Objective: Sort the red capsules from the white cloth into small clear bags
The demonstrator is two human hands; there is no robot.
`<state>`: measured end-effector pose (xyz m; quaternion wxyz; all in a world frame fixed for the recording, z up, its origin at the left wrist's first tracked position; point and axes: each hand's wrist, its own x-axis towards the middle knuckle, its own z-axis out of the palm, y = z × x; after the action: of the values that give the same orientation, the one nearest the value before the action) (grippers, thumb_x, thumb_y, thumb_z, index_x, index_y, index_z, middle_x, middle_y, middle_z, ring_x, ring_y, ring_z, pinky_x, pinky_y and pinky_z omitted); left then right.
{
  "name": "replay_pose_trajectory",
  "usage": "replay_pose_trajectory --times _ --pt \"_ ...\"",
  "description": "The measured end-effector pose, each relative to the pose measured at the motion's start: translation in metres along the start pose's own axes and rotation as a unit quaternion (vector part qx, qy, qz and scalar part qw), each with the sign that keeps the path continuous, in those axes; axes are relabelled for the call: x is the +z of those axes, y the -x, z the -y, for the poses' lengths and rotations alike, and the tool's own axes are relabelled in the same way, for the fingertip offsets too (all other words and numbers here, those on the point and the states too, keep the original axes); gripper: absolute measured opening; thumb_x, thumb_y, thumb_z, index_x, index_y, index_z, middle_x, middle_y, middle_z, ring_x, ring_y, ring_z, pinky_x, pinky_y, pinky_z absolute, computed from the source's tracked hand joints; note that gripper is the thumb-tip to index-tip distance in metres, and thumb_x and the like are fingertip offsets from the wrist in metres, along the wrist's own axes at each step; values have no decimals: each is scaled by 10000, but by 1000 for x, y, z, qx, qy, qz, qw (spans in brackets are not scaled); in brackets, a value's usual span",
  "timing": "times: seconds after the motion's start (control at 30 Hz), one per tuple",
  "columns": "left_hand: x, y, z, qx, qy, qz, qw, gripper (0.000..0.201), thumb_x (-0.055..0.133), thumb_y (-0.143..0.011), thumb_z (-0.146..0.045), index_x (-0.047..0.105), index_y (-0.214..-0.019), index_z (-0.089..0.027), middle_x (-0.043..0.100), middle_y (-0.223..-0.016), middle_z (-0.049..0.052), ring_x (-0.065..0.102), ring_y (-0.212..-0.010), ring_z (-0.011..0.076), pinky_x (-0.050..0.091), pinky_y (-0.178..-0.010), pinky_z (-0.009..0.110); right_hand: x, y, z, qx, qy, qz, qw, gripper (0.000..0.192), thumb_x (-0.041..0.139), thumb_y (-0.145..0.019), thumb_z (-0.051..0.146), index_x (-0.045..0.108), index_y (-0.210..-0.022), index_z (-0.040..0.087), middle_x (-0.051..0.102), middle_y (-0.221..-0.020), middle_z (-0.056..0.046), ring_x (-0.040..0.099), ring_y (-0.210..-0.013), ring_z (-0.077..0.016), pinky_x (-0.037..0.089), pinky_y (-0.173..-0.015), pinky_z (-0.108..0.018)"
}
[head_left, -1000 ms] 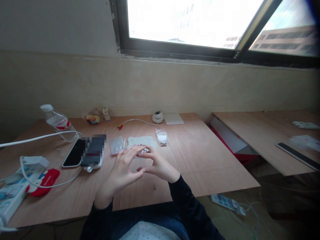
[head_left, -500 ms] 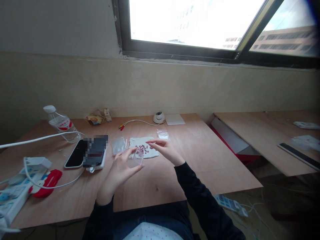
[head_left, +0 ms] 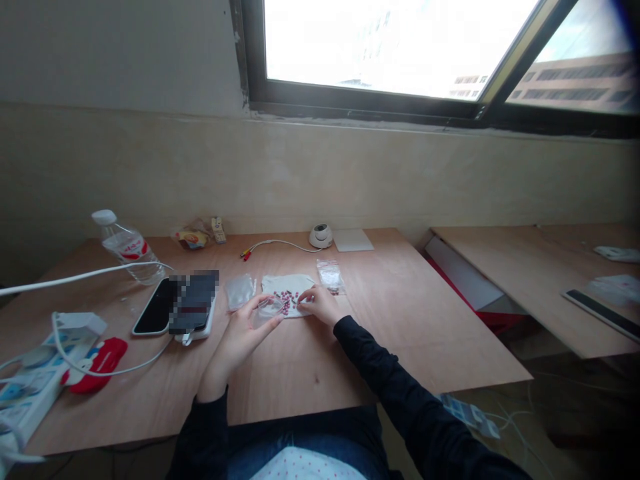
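Note:
My left hand (head_left: 243,339) curls around a small clear plastic cup (head_left: 271,306), its rim tipped upward beside the cloth. Small dark red beads or beans (head_left: 286,299) lie scattered on a folded white cloth (head_left: 280,282). Over the right part of the cloth, my right hand (head_left: 320,304) pinches thumb and fingers together among the red pieces; whatever is between the fingertips is too small to make out. A clear plastic bag (head_left: 241,292) lies left of the cloth, and a zip bag (head_left: 329,273) lies just beyond my right hand.
To the left are a water bottle (head_left: 131,248), a phone (head_left: 153,308), a device with a blurred screen (head_left: 193,303), a red case (head_left: 100,365) and a power strip (head_left: 37,380) with cables. A white dome camera (head_left: 321,236) and a white square (head_left: 353,240) sit at the back.
My right hand has come down onto the red pieces on the cloth, its fingers closing into a pinch. The cup in my left hand has tilted to face more upward.

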<state>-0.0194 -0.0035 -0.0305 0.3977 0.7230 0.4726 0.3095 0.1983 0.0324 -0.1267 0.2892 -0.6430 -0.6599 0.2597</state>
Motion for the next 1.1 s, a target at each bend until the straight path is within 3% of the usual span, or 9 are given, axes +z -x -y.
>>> replay_pose_trajectory --times 0.23,0.4,0.5,0.6,0.83,1.1 --pt "8 -4 15 -48 90 37 994 394 629 -745 -327 527 -1099 -188 605 -1193 97 559 -1119 218 419 -975 374 -3 -4 3 -20 -21 -21 999 128 645 -732 226 725 -786 143 653 -804 -71 574 -709 -155 429 -681 -260" --pt "14 -7 23 -52 89 40 994 373 628 -746 -335 552 -1073 -174 611 -1165 93 560 -1101 224 423 -955 366 -21 0 37 -81 -104 -17 991 216 611 -790 347 707 -821 156 678 -781 -43 571 -691 -133 426 -621 -224" --pt "15 -7 22 -43 87 46 994 357 607 -764 -342 565 -1073 -167 631 -1115 87 579 -1054 225 437 -923 371 -30 5 62 -145 -152 15 978 215 630 -776 367 714 -818 174 661 -760 -28 555 -662 -123 419 -595 -219" --pt "14 -7 20 -43 81 50 994 368 602 -767 -365 577 -1077 -168 640 -1100 84 587 -1035 230 449 -898 368 -31 5 74 -161 -145 46 975 200 606 -800 342 719 -857 187 636 -783 -28 557 -658 -117 430 -612 -224" --pt "10 -8 32 -53 110 34 992 398 614 -757 -370 565 -1099 -172 602 -1195 96 563 -1093 224 423 -949 360 -9 -3 36 -65 14 10 998 139 679 -715 227 721 -841 185 603 -809 -42 559 -730 -150 422 -701 -256" --pt "11 -9 22 -67 76 22 995 389 635 -730 -352 588 -1061 -153 613 -1171 107 554 -1097 241 405 -961 389 16 4 4 -41 22 5 999 101 684 -705 235 717 -792 195 575 -787 -29 550 -695 -141 403 -667 -247"
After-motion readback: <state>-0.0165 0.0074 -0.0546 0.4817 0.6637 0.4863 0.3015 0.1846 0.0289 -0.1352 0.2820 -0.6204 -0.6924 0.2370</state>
